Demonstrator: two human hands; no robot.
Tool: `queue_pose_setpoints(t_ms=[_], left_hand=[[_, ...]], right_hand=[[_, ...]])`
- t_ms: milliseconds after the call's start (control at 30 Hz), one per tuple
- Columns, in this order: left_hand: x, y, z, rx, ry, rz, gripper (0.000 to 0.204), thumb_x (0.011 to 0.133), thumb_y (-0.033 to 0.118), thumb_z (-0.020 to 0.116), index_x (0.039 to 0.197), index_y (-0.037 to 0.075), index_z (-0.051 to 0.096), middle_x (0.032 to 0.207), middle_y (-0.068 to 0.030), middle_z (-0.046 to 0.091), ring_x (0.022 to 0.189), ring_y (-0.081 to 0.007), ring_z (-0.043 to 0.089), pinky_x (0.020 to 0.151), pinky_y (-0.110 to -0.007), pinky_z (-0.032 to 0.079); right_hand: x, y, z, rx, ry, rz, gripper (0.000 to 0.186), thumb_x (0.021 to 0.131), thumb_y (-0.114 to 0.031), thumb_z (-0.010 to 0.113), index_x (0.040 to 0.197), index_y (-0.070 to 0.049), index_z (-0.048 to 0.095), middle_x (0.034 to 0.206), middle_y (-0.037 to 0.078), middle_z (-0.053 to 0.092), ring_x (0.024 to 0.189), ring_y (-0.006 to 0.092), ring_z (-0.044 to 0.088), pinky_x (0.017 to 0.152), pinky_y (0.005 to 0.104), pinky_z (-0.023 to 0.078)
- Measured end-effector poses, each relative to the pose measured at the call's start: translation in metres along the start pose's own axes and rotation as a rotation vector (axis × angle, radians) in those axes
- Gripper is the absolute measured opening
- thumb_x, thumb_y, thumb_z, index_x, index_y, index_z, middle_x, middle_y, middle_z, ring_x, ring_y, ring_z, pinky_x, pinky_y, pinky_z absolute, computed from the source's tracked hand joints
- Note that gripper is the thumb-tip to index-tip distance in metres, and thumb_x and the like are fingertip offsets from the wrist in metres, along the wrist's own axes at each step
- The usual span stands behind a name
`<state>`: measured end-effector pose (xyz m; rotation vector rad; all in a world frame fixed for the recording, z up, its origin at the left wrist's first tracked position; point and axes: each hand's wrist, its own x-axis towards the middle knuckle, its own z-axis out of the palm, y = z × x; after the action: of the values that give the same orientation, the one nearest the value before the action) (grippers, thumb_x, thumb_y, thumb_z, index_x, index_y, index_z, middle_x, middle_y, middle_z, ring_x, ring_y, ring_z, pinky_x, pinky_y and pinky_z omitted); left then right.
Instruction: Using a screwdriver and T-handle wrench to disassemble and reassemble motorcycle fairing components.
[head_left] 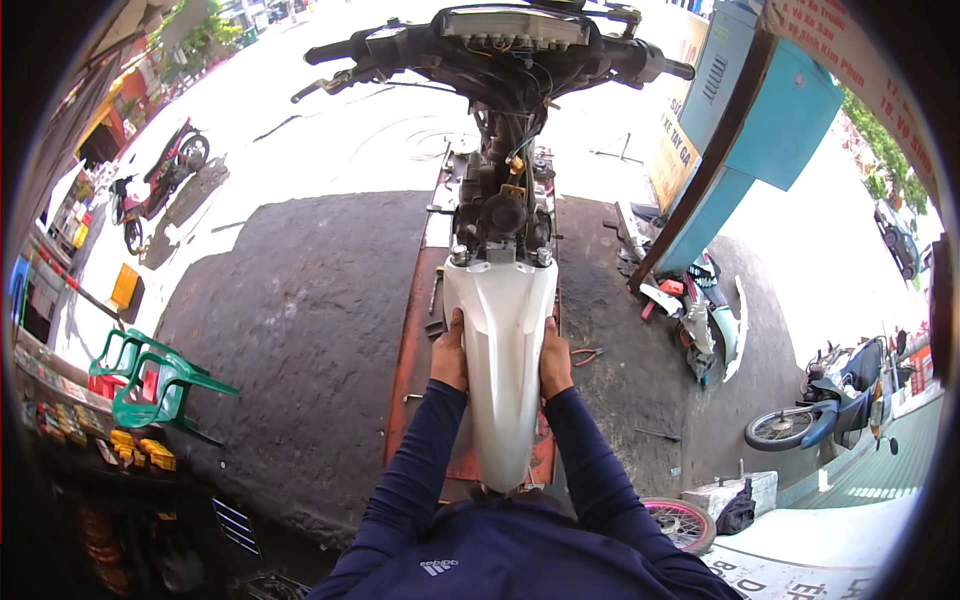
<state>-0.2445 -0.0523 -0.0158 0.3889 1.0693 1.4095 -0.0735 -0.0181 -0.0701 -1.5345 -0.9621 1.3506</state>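
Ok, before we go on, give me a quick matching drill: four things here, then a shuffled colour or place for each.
1 fender
2 chairs
3 pliers
4 left hand

A on the ground, right of the fender
B green
C at the fender's left edge
D white

Pairs: 1-D, 2-B, 3-A, 4-C
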Motion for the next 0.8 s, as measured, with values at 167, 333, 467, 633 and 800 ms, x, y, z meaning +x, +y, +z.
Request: queue_pose_setpoints(t_ms=[167, 333, 467, 633, 800], left_hand=[[0.002, -0.002, -0.003, 0.025, 0.014, 0.014, 0.065, 0.085, 0.052, 0.058, 0.104, -0.01, 0.057, 0.092, -0.0148, 0.065, 0.078, -0.0205, 0.065, 0.069, -0.031, 0.053], [0.006, -0.003, -0.008, -0.009, 0.03, -0.071, 0.064, 0.084, 0.053, 0.059, 0.105, -0.007, 0.056, 0.092, -0.0127, 0.064, 0.076, -0.0196, 0.064, 0.067, -0.031, 0.053], [0.007, -0.002, -0.024, 0.04, -0.076, -0.087, 0.063, 0.084, 0.053, 0.059, 0.109, -0.004, 0.054, 0.093, -0.0112, 0.063, 0.074, -0.0182, 0.063, 0.064, -0.029, 0.052], [-0.007, -0.004, -0.037, 0.331, 0.009, 0.014, 0.056, 0.086, 0.052, 0.057, 0.11, 0.001, 0.054, 0.094, -0.0088, 0.06, 0.082, -0.016, 0.06, 0.07, -0.028, 0.049], [-0.054, 0.001, -0.003, 0.554, 0.073, 0.242, 0.061, 0.08, 0.048, 0.066, 0.113, -0.001, 0.05, 0.105, -0.0112, 0.056, 0.098, -0.021, 0.056, 0.086, -0.034, 0.045]], right_hand=[[-0.003, -0.001, 0.003, 0.013, 0.032, -0.069, 0.062, 0.097, -0.046, 0.033, 0.101, 0.008, 0.062, 0.087, 0.012, 0.067, 0.075, 0.0157, 0.063, 0.07, 0.0295, 0.047], [0.0, 0.008, -0.003, 0.002, -0.049, -0.135, 0.061, 0.097, -0.047, 0.032, 0.1, 0.007, 0.062, 0.085, 0.01, 0.066, 0.073, 0.0146, 0.061, 0.069, 0.0285, 0.047], [0.005, 0.012, -0.009, -0.018, -0.066, -0.149, 0.062, 0.097, -0.048, 0.032, 0.095, 0.006, 0.063, 0.077, 0.008, 0.064, 0.066, 0.0132, 0.057, 0.064, 0.0284, 0.045], [0.0, -0.001, -0.021, -0.106, -0.199, -0.226, 0.061, 0.098, -0.047, 0.03, 0.079, 0.004, 0.056, 0.066, 0.004, 0.054, 0.061, 0.0114, 0.048, 0.059, 0.0313, 0.039], [0.001, -0.02, -0.066, 0.097, -0.828, 0.041, 0.046, 0.092, -0.043, 0.052, 0.103, 0.001, 0.054, 0.084, 0.002, 0.054, 0.076, 0.0084, 0.054, 0.066, 0.0258, 0.049]])
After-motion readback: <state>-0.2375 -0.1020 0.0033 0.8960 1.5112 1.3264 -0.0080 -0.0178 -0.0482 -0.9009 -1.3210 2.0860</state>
